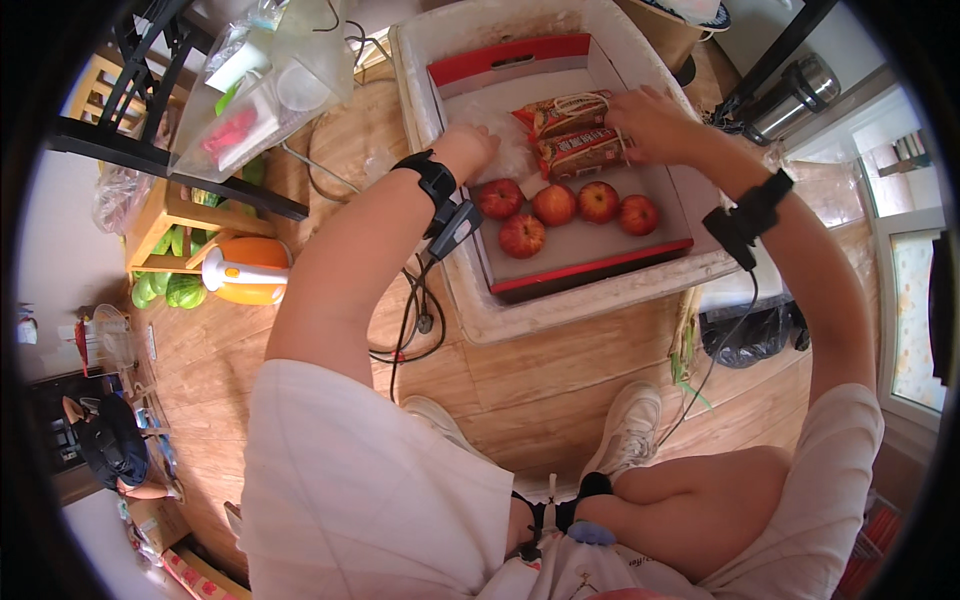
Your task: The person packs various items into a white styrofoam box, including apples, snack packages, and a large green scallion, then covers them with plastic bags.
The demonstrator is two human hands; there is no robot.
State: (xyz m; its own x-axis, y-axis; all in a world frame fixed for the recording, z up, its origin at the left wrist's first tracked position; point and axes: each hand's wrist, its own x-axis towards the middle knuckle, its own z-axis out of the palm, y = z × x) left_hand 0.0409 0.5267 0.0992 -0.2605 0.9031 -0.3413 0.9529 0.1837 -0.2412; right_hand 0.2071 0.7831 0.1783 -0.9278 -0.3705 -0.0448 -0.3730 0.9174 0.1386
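Observation:
In a shallow red-rimmed cardboard tray (pixel 620 262) lie several red apples (pixel 553 204), grouped at its near side. Beyond them are two red-and-brown printed food packets (pixel 580 153), side by side, with pale strips along their edges. My right hand (pixel 655 125) reaches in from the right, its fingers closed round the packets' right ends. On the tray's left side my left hand (pixel 468 152) is closed at a crumpled clear plastic bag (pixel 512 152), which lies between it and the packets. Its fingertips are partly hidden. Both wrists wear black straps with cables.
The tray sits inside a white foam box (pixel 520 322) on the wooden floor. Cables (pixel 425 322) coil left of the box. An orange-and-white appliance (pixel 250 270) and green melons (pixel 185 290) are farther left. A black bin bag (pixel 748 335) stands to the right. Another person (pixel 110 440) is far left.

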